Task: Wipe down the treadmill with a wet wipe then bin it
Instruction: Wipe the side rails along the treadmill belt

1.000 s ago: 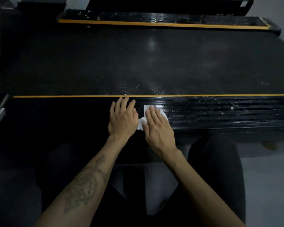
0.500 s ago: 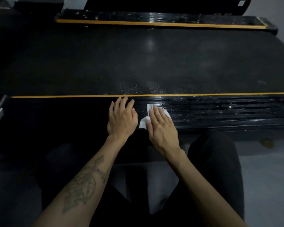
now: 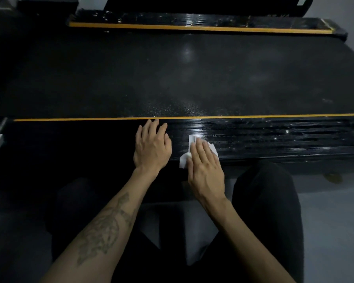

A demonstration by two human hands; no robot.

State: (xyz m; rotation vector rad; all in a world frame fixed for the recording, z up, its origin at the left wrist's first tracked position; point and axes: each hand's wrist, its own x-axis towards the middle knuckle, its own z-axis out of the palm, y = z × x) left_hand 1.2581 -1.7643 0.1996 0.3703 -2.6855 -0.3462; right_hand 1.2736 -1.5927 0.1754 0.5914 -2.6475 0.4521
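The person's dark-trousered knees (image 3: 270,211) are showing nearest, above a pale floor (image 3: 335,211). Just beyond, the right hand (image 3: 205,166) is lying flat with straight fingers, pressing the white wet wipe (image 3: 185,159) onto the treadmill's ribbed side rail (image 3: 274,139). The left hand (image 3: 151,146) is resting just beside it, fingers relaxed, holding nothing. A yellow stripe (image 3: 80,119) is bordering the dark belt (image 3: 172,74) behind, where wet speckles are glinting.

text: none legible | labels: none | brands: none | numbers: none
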